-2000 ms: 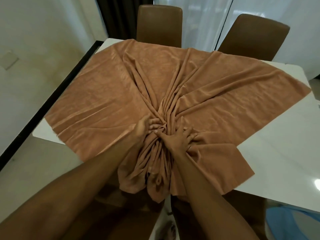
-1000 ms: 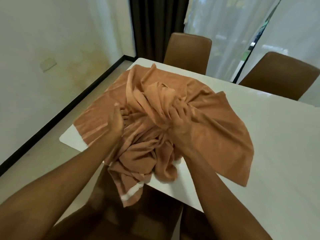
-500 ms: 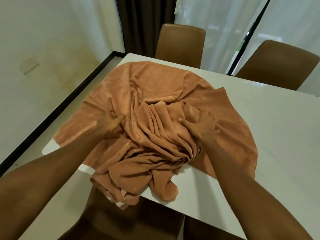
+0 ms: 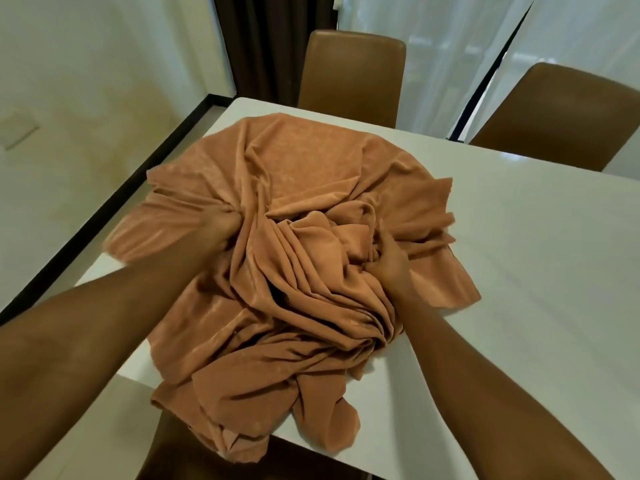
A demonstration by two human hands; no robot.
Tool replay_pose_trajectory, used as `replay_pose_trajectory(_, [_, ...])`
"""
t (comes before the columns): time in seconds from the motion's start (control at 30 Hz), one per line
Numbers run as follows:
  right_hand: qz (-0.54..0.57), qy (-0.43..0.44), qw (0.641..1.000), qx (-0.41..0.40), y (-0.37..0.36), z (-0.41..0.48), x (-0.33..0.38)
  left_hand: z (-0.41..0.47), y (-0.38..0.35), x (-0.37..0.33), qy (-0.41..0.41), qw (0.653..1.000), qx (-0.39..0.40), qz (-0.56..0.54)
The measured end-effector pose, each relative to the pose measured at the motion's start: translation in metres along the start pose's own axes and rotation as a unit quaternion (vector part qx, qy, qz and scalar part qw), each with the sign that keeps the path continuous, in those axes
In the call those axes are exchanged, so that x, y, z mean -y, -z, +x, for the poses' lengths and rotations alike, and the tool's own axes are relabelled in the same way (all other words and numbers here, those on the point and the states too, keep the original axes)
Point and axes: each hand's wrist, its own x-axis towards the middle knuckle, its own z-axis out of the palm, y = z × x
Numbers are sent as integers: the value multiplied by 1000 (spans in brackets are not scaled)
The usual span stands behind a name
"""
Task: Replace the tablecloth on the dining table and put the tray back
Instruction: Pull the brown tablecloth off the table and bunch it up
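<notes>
An orange-brown tablecloth (image 4: 304, 216) lies bunched in deep folds on the left end of a white surface (image 4: 536, 271). Its far part lies fairly flat, while the near part is heaped up and spills over the near edge, hanging down in front of a brown chair (image 4: 166, 441) tucked below. The left hand (image 4: 221, 225) sits at the left side of the heap, its fingers closed around a gathered fold of the cloth, which pulls tight creases out toward the left edge. The right hand (image 4: 389, 263) presses into the right side of the heap, its fingers curled into the fabric and partly buried, gripping a bunch of it. Both forearms reach in from the near side. Two more brown chairs stand at the far side, one (image 4: 351, 76) behind the cloth and one (image 4: 561, 119) further right, in front of pale curtains (image 4: 450, 46).
</notes>
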Motion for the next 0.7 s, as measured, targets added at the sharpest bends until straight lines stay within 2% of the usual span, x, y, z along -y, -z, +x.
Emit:
replay_pose_trajectory(0.07, [-25, 8, 1000, -1, -2, 2, 3, -16, -17, -30, -82, 996, 7, -33])
replay_pose_trajectory(0.13, [-15, 4, 999, -35, 0, 5, 13, -47, -32, -61, -200, 976, 84, -29])
replay_pose_trajectory(0.23, [143, -75, 982, -94, 13, 8, 31, -106, -35, -89, -363, 913, 168, 77])
replay_pose_trajectory(0.3, [290, -121, 943, -109, 27, 6, 48, -145, -30, -86, -441, 864, 197, 140])
replay_pose_trajectory(0.33, [367, -140, 911, -127, 35, 4, 60, -160, -27, -77, -460, 849, 197, 169])
replay_pose_trajectory(0.4, [530, -168, 815, -161, 51, -6, 91, -181, -18, -48, -457, 848, 174, 203])
replay_pose_trajectory(0.43, [577, -160, 785, -162, 55, -13, 104, -186, -15, -30, -455, 849, 165, 212])
replay_pose_trajectory(0.47, [594, -135, 781, -139, 58, -21, 116, -190, -12, -12, -451, 845, 166, 233])
replay_pose_trajectory(0.5, [575, -101, 806, -98, 59, -33, 127, -196, -12, 5, -459, 831, 174, 261])
replay_pose_trajectory(0.53, [525, -55, 848, -43, 56, -45, 133, -201, -12, 19, -463, 816, 188, 292])
replay_pose_trajectory(0.6, [354, 41, 932, 60, 42, -68, 135, -210, -20, 43, -464, 794, 223, 324])
replay_pose_trajectory(0.63, [273, 86, 952, 111, 29, -80, 133, -210, -23, 53, -466, 792, 222, 327])
replay_pose_trajectory(0.7, [118, 165, 962, 181, -1, -108, 118, -208, -25, 65, -479, 789, 203, 327])
